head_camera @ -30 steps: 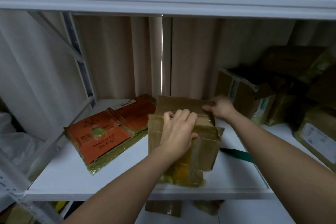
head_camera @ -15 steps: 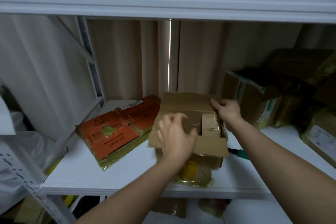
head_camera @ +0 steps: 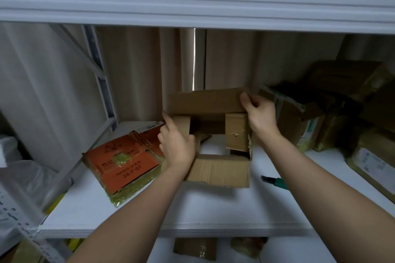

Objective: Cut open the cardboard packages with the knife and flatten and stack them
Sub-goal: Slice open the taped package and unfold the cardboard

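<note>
- On the far left I see the white metal frame [head_camera: 100, 83] of the shelf, with a slanted bar. It looks smooth and hard.
- Next, on the left of the white shelf board [head_camera: 149, 209], lies a flat orange cardboard pack [head_camera: 126, 162]. It is pressed flat and wrapped in shiny yellowish tape. I think this one is already cut and flattened, so it starts the stack.
- My left hand [head_camera: 177, 147] holds the left flap of the brown box [head_camera: 213, 134]. The fingers curl round the flap edge, and 1 finger points up along the flap.
- The brown box sits in the middle of the shelf, open at the top. I can see white shelf through it, so I think the bottom is open too. The cardboard is dull, rough and a bit creased. The tape looks cut already. It still has to be squashed flat and put on the orange pack.
- My right hand [head_camera: 259, 111] pinches the far flap at its right end, thumb on the near side, fingers bent round the edge.
- The knife [head_camera: 274, 181] lies on the shelf just right of the box, partly hidden by my right arm. It has a green handle and a dark blade tip. No hand touches it.
- On the far right are more brown packages [head_camera: 303, 126], some with labels and tape. They look uncut, so a lot of work is left.
</note>
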